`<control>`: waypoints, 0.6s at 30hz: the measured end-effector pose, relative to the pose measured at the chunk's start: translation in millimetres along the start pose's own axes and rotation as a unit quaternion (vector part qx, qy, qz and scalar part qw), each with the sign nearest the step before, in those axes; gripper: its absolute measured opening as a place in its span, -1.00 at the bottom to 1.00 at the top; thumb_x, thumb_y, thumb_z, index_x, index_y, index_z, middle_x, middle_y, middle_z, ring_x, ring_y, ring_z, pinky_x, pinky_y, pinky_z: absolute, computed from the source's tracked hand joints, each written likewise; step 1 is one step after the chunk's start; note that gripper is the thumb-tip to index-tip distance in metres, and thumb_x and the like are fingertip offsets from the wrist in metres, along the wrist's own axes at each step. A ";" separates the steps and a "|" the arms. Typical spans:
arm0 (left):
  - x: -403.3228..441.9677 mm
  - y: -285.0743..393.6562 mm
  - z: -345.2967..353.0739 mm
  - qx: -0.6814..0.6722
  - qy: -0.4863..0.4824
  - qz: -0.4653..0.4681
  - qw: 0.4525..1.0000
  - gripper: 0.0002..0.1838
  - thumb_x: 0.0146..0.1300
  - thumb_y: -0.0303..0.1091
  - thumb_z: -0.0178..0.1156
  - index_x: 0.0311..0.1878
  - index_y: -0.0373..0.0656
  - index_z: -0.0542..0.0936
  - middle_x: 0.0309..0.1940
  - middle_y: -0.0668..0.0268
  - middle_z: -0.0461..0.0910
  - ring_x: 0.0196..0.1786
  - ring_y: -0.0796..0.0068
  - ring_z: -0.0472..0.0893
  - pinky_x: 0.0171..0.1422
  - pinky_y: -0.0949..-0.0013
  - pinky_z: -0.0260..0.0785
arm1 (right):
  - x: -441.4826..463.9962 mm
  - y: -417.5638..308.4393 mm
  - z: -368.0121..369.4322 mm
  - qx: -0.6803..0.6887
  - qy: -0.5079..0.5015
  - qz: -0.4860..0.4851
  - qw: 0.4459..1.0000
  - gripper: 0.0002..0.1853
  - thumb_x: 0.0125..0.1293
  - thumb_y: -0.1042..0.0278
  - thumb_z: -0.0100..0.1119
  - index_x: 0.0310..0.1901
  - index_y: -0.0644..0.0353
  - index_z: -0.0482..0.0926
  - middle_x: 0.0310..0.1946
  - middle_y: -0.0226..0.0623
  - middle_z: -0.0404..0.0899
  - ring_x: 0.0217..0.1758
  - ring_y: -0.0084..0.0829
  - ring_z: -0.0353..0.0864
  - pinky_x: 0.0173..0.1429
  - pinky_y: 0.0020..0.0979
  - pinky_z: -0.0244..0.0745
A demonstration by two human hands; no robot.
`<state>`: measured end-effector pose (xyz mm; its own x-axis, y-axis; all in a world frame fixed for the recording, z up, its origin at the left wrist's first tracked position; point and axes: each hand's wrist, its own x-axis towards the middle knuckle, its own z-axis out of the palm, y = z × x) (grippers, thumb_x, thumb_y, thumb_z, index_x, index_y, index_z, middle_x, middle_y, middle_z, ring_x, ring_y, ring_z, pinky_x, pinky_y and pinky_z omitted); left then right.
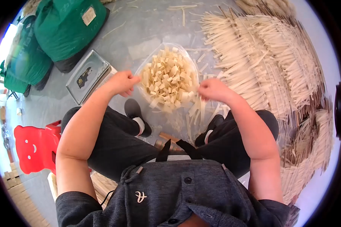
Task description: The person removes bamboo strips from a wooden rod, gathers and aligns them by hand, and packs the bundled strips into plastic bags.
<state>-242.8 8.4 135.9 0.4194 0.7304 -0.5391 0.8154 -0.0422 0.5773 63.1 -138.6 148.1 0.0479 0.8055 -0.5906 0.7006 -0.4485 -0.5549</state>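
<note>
A clear plastic bag [195, 65] lies open on the floor in front of me, filled with many short, flat, pale pieces [168, 77]. My left hand [124, 83] is at the bag's left edge, its fingers curled and pinched on that edge. On the opposite side, my right hand [213, 90] has its fingers closed at the bag's right edge, above some loose pale strips [196, 109]. What lies between the fingertips of each hand is too small to tell for certain, though both touch the rim of the bag.
Bundles of long pale strips [254, 56] cover the floor at the right. Green sacks [66, 30] stand at the upper left, near a metal-rimmed tray [98, 81]. A red chair [36, 149] is at the left. My shoes flank the floor below the bag.
</note>
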 end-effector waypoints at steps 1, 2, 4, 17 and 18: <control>-3.4 0.3 3.7 -0.013 -0.049 -0.037 0.998 -0.53 0.33 0.04 0.13 -0.19 -0.30 0.53 -0.41 0.15 0.63 -0.43 0.41 0.66 -0.41 0.38 0.55 | -9.1 1.1 10.4 0.073 -0.097 0.039 0.992 -0.65 0.31 0.10 0.16 -0.21 0.29 0.64 -0.38 -0.24 0.70 -0.34 -0.46 0.70 -0.22 -0.45 0.58; -7.1 2.5 7.1 -0.026 -0.098 -0.075 0.992 -0.49 0.35 0.05 0.08 -0.19 -0.34 0.53 -0.40 0.11 0.65 -0.39 0.39 0.69 -0.38 0.38 0.57 | -16.5 -3.1 21.8 0.075 -0.095 0.036 0.992 -0.65 0.31 0.10 0.16 -0.21 0.29 0.64 -0.38 -0.24 0.70 -0.34 -0.46 0.70 -0.22 -0.45 0.58; -11.3 6.4 14.2 -0.018 -0.120 -0.094 0.988 -0.44 0.39 0.05 -0.02 -0.18 -0.41 0.54 -0.34 0.03 0.67 -0.34 0.34 0.72 -0.34 0.36 0.59 | -23.2 -11.6 46.1 0.159 -0.102 0.028 0.982 -0.57 0.32 0.05 0.15 -0.31 0.38 0.65 -0.44 -0.18 0.70 -0.38 -0.47 0.72 -0.27 -0.44 0.59; -31.3 10.0 67.5 -0.303 -0.060 -0.111 0.944 -0.68 0.38 -0.17 0.04 0.05 -0.19 0.45 -0.08 0.21 0.60 -0.09 0.28 0.68 -0.17 0.23 0.62 | -28.1 -38.5 78.1 -0.129 0.217 -0.182 0.950 -0.81 0.28 0.23 0.14 -0.22 0.16 0.57 -0.47 -0.18 0.61 -0.39 -0.11 0.63 -0.27 -0.18 0.53; -34.6 9.5 68.3 -0.305 -0.059 -0.115 0.944 -0.68 0.38 -0.17 0.04 0.05 -0.19 0.45 -0.08 0.21 0.60 -0.09 0.28 0.68 -0.17 0.23 0.62 | -32.8 -46.2 77.4 -0.141 0.210 -0.244 0.936 -0.82 0.26 0.27 0.12 -0.16 0.11 0.58 -0.38 -0.18 0.62 -0.33 -0.10 0.63 -0.24 -0.16 0.52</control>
<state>-222.3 -63.8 118.2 0.3297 0.5897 -0.7373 0.5249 0.5346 0.6623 -26.0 -174.3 147.9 -0.0923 0.9957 0.0072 0.8696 0.0841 -0.4866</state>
